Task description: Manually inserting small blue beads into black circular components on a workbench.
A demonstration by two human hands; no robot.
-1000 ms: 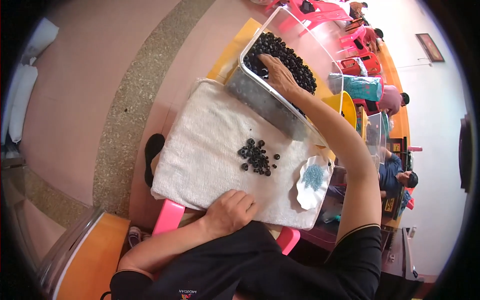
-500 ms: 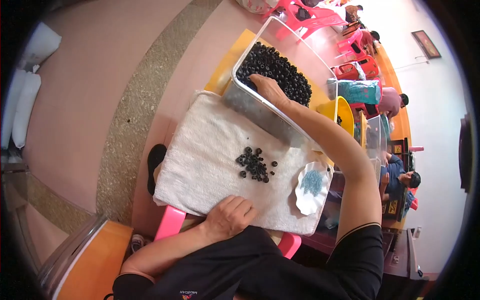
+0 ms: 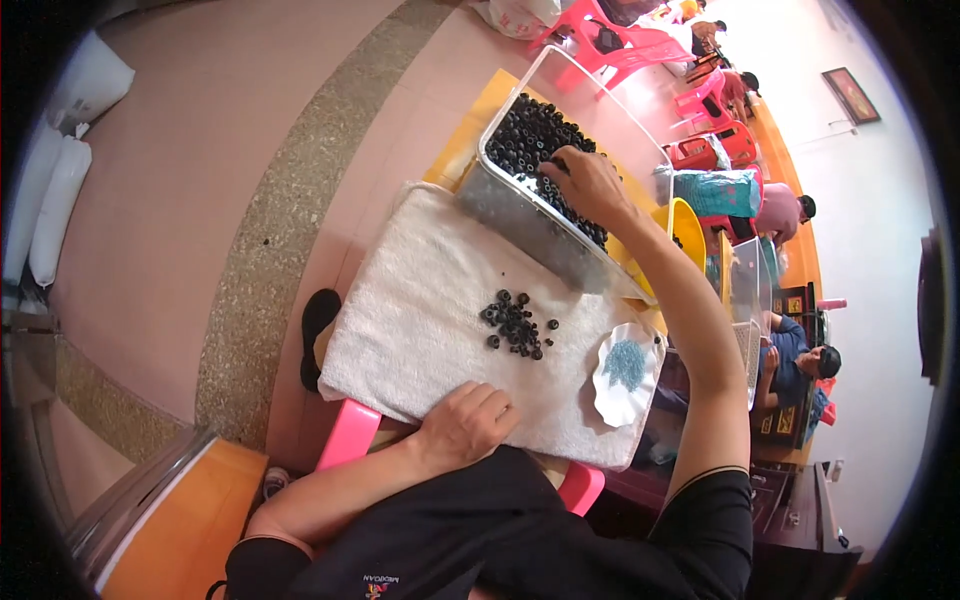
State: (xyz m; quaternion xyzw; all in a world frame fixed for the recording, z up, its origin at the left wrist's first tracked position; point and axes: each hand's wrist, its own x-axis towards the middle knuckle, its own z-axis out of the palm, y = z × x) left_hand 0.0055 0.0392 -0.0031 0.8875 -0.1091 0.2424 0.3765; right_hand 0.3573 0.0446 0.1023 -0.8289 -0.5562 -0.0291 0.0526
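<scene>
My right hand (image 3: 590,188) is over a clear plastic bin (image 3: 545,215) heaped with small black ring-shaped pieces (image 3: 535,130). Its fingers are curled together at the heap; dark shows between thumb and fingers, but I cannot make out what they hold. My left hand (image 3: 468,425) rests palm down on the near edge of a white towel (image 3: 400,290), fingers curled in and nothing seen in them. Beyond that hand lies a loose pile of black pieces (image 3: 515,325) in mixed sizes. To its right a white scalloped dish (image 3: 615,400) holds tiny blue-grey bits (image 3: 627,362).
The towel covers a surface with a pink frame (image 3: 348,432). Right of the bin stand a yellow bowl (image 3: 688,225) and another clear bin (image 3: 745,280). An orange wooden cabinet (image 3: 185,520) is at the lower left. Several people and pink chairs (image 3: 590,45) are farther off.
My right hand has moved up and to the right from the bin's near left part, with its fingers drawn together. The left hand has hardly moved; the whole view has shifted slightly.
</scene>
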